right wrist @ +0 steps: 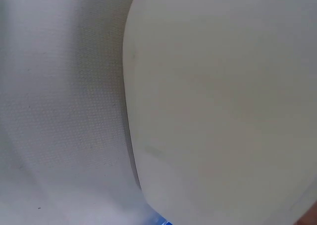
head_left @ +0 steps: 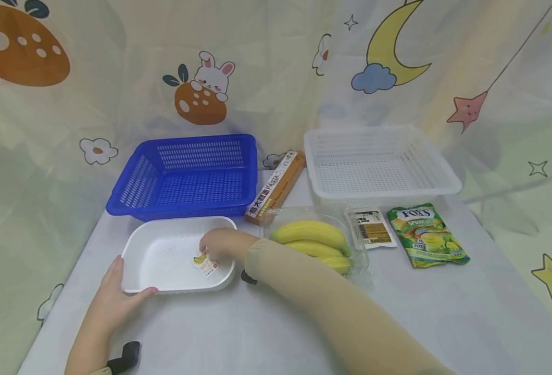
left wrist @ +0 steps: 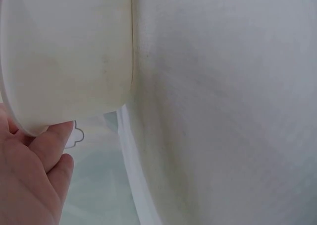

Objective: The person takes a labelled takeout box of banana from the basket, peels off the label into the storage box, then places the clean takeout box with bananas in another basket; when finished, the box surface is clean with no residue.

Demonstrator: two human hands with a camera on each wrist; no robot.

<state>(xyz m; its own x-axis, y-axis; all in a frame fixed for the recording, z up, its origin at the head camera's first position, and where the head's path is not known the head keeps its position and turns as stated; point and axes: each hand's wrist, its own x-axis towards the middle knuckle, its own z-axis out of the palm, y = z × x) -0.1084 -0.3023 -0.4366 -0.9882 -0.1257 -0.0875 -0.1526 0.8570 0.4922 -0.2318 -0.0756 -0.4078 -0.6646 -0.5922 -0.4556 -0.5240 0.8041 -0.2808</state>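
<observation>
White tray (head_left: 163, 258) is gripped by left hand (head_left: 114, 299), banana-printed card (head_left: 207, 266) by right hand (head_left: 224, 244). Loosely pinched, card may be dropped.

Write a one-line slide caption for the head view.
Left hand holds a white tray while the right hand pinches a small banana-print card inside it.

Cartoon-printed curtains (head_left: 276, 88) around a table (head_left: 196, 333) suggest a booth.
</observation>
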